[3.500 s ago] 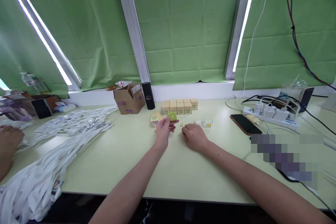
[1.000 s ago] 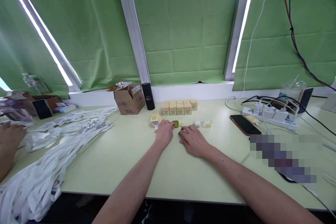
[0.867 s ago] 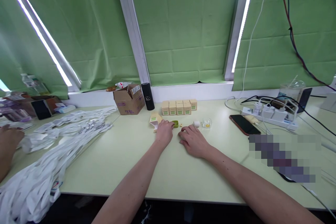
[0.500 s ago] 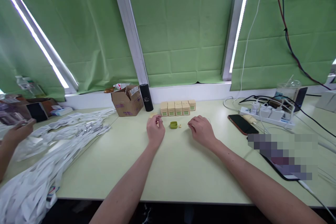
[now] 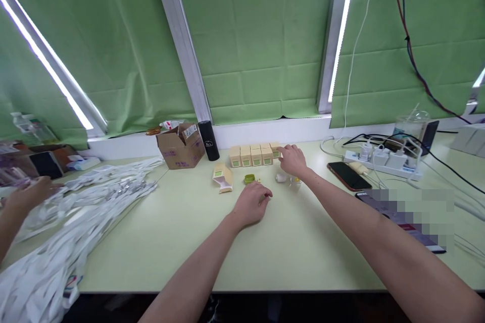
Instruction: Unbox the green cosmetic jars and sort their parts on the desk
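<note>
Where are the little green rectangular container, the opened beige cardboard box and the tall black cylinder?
Little green rectangular container (image 5: 249, 182): head view, on its front wall.
Opened beige cardboard box (image 5: 221, 174): head view, on its green-labelled panel.
Tall black cylinder (image 5: 208, 141): head view, on its side, near the white print.

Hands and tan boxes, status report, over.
Right hand at rightmost tan box, grip unclear. Left hand loosely curled near green tub. Possibly in the way: clear cup, partly hidden by right hand.

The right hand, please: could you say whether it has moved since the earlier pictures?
Yes, the right hand has moved forward, to the right end of the small boxes' row.
</note>
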Demonstrator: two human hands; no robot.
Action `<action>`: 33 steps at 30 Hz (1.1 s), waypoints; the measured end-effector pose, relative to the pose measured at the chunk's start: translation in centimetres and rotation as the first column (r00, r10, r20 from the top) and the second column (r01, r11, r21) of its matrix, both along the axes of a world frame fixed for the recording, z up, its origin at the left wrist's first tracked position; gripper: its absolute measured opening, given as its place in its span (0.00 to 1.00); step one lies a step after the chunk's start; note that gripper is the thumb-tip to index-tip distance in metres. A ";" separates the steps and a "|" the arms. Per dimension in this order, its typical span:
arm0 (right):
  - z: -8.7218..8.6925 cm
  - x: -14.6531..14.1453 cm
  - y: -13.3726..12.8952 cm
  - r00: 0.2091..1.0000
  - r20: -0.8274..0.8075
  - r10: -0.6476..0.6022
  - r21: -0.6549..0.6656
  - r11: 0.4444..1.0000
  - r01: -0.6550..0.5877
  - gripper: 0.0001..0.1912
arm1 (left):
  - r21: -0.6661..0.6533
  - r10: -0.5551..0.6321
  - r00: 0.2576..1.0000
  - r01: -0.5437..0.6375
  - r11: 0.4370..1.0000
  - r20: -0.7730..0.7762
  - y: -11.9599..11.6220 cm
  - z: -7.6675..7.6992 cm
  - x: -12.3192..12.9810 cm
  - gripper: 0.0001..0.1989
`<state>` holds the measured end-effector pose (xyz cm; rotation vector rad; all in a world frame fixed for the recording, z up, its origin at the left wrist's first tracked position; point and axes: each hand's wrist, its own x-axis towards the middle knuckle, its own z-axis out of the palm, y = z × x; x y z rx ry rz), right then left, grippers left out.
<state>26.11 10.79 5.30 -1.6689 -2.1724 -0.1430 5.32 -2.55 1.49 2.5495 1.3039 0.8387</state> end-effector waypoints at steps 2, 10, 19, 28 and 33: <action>-0.1 -0.3 0.7 1.000 0.028 0.004 -0.001 1.000 -0.004 0.22 | 0.007 0.029 1.000 -0.029 1.000 0.007 0.2 0.1 -0.2 0.09; 0.3 -0.8 3.5 0.992 0.122 -0.025 -0.035 0.999 0.030 0.28 | 0.026 0.067 0.998 -0.067 0.997 0.002 0.2 0.2 -0.1 0.11; -0.5 -0.6 4.8 0.986 0.150 -0.071 -0.104 0.991 0.087 0.39 | 0.050 0.080 0.997 -0.080 0.996 0.006 0.3 0.0 -0.2 0.10; -0.6 -0.2 6.0 0.986 0.139 -0.088 -0.192 0.975 0.114 0.32 | 0.054 0.079 0.997 -0.080 0.995 0.016 0.3 0.2 -0.1 0.10; -0.1 -0.5 6.3 0.991 0.129 -0.031 -0.171 0.984 0.053 0.28 | 0.061 0.073 0.997 -0.075 0.995 0.026 0.4 0.0 -0.1 0.11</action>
